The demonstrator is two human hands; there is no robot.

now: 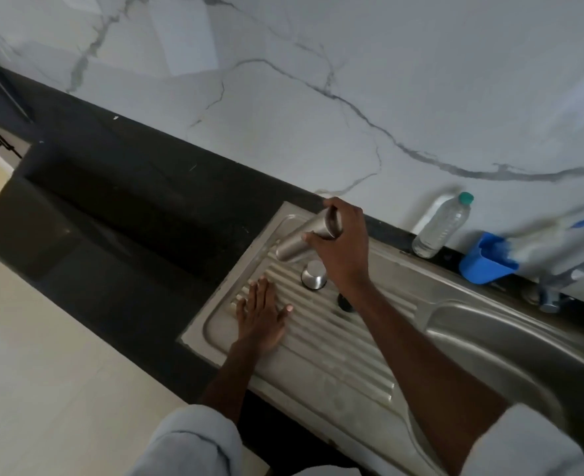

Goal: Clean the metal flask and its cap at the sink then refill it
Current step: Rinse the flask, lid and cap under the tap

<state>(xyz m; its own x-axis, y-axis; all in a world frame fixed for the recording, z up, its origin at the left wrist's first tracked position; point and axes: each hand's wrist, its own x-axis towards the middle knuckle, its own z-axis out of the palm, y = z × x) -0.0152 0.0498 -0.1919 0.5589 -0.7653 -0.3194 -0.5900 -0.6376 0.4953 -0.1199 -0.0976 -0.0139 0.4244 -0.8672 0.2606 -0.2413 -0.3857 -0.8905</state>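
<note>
While the left hand (260,316) was laid flat, fingers straight, on the ribbed steel drainboard (335,341), the metal flask (306,238) was gripped near its open mouth by the right hand (343,242) — tilted over the drainboard's far corner. Its steel cap (313,274) was set just below, beside a small black piece (345,302) — unidentifiable.

r hand (343,240) grips flask (306,237) near its top, tilted over drainboard (321,341). l hand (261,312) flat on the ribs. cap (313,274) stands betw. them. plastic bottle (441,226) & blue tub (488,257) by wall.
</note>
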